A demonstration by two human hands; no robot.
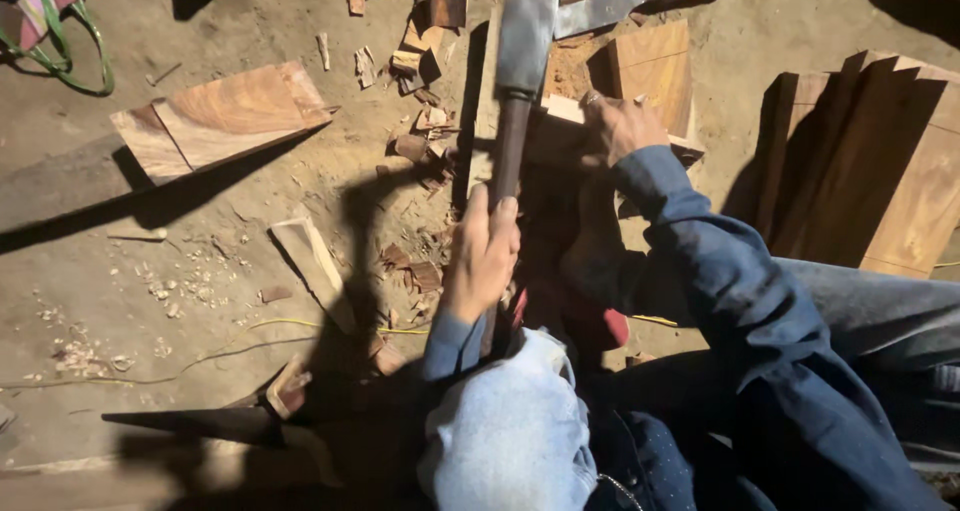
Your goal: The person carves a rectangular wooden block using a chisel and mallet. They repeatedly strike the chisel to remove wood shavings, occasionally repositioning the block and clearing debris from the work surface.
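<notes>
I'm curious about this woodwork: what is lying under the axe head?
Under the axe head stands a pale wood block, steadied by the right hand, on a bigger wood slab. The left hand grips the handle. The block's top beneath the blade is hidden.

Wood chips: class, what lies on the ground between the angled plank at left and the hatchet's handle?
In the head view, scattered wood chips litter dirt between plank and hatchet.

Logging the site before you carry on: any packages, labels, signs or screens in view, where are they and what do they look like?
None in view: only the hatchet, wood block, planks, chisel and chips on the dirt floor.
</notes>
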